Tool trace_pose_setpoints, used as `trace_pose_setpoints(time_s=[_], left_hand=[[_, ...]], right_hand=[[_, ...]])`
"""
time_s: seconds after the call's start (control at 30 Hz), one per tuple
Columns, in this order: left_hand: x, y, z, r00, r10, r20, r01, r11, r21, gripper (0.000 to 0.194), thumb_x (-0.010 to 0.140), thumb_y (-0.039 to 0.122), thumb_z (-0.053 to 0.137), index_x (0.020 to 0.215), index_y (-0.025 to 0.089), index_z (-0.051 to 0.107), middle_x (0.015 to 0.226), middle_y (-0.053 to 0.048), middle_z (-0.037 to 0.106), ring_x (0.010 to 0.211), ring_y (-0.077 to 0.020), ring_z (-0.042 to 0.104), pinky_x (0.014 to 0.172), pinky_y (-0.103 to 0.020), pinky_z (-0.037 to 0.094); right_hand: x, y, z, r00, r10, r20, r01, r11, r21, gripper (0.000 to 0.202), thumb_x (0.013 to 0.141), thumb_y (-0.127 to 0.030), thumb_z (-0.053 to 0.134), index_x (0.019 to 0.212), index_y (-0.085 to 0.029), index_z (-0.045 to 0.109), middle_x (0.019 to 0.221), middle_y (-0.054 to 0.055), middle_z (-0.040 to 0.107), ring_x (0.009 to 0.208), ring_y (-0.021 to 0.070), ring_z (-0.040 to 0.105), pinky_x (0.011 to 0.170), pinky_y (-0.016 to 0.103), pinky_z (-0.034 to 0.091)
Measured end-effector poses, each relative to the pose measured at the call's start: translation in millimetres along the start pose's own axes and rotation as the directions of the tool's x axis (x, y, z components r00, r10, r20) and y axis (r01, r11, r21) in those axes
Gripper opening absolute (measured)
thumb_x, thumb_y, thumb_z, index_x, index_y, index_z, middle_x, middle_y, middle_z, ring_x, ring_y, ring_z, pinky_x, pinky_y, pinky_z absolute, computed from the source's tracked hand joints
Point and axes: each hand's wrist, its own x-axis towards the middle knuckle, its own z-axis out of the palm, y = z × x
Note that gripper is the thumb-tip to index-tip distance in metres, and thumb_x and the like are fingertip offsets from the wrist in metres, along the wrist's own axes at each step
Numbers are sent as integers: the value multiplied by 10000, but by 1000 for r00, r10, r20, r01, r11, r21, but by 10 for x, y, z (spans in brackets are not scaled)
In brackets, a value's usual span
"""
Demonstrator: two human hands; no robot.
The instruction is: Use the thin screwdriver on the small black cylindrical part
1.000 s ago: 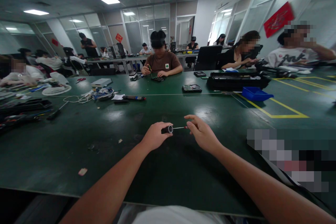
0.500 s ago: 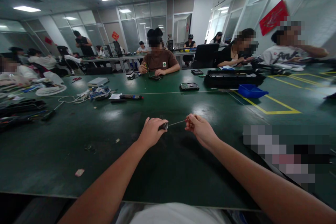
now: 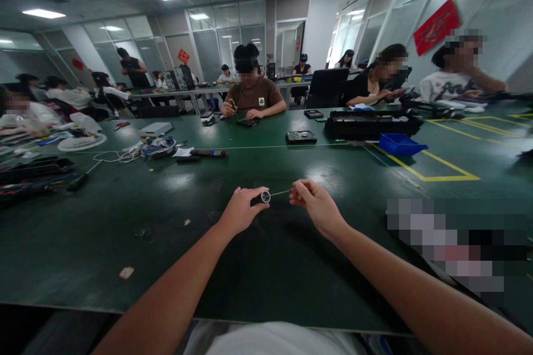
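Note:
My left hand (image 3: 241, 209) is closed around a short dark tube (image 3: 265, 196), whose round, pale-rimmed hollow end faces right and toward me. From the right, my right hand (image 3: 317, 204) pinches the red end of a thin metal rod (image 3: 280, 193) between thumb and fingers. The rod's far end meets the mouth of the tube; how deep it reaches inside I cannot tell. Both hands are held above the green table (image 3: 266, 272), and most of the tube is hidden by my left fingers.
Beyond my hands lie a dark pen-like tool (image 3: 208, 153), a bundle of cables (image 3: 158, 147) and a hard drive (image 3: 300, 137). A blue tray (image 3: 402, 145) stands to the right, before a long black casing (image 3: 372, 123). A co-worker (image 3: 254, 94) sits opposite. Paper scraps (image 3: 126, 273) lie at left.
The tube has shifted slightly right and its open end has turned more toward me. My right hand has come a little closer, shortening the visible stretch of rod.

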Motion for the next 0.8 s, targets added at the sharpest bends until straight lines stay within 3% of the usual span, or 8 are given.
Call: trace_pose_setpoints(time_s=[0.13,0.23,0.37,0.5,0.57,0.7,0.8], left_hand=[[3,13,-5,1000,-11,8,11,1000,6,388,867,320,662,1251,274,626,1192,-46,681,1083,-245,599,1042,-443,365],[1,14,-4,1000,-20,14,19,1000,13,388,858,319,671,1241,270,637,1161,-51,690,1052,-242,603,1035,-441,374],[-11,8,5,999,-32,0,32,999,8,391,846,327,684,1233,285,646,1141,-40,693,1042,-244,597,1042,-445,369],[-19,-11,16,1000,-2,-5,2,1000,-2,389,844,312,687,1231,298,647,1147,-24,692,1037,-238,592,1017,-425,384],[-19,-24,20,1000,4,-10,-4,1000,-5,385,839,307,693,1223,299,652,1131,-18,694,1022,-232,594,989,-405,401],[-17,-41,20,1000,-14,-4,14,1000,-10,380,833,293,697,1212,291,661,1078,-21,699,985,-225,597,936,-372,425],[-17,-42,18,1000,-6,7,6,1000,-7,386,835,295,693,1219,286,658,1095,-26,694,1001,-230,592,935,-371,427]], right_hand=[[14,16,-14,999,-23,-24,22,999,-40,313,858,-496,591,912,-188,607,843,56,657,745,172,638,724,344,560],[-3,-29,-41,996,-83,-13,78,978,-191,354,875,-528,565,882,-181,632,749,37,656,674,163,620,666,314,522],[-60,-145,-82,991,-134,5,119,863,-492,452,855,-594,572,623,-206,559,541,-5,572,505,142,516,519,277,394],[-103,-199,-83,977,-213,14,177,771,-612,491,846,-586,592,536,-215,509,481,-24,481,473,135,449,495,279,325],[-110,-190,-76,973,-230,25,195,762,-617,438,845,-563,608,587,-213,554,511,-22,502,491,140,458,501,281,329],[-109,-160,-70,967,-231,107,253,817,-518,209,869,-422,618,907,-218,642,764,13,670,661,175,595,606,298,432],[-112,-173,-67,958,-237,159,285,825,-488,184,898,-383,570,946,-217,631,816,21,679,726,181,624,663,306,456]])
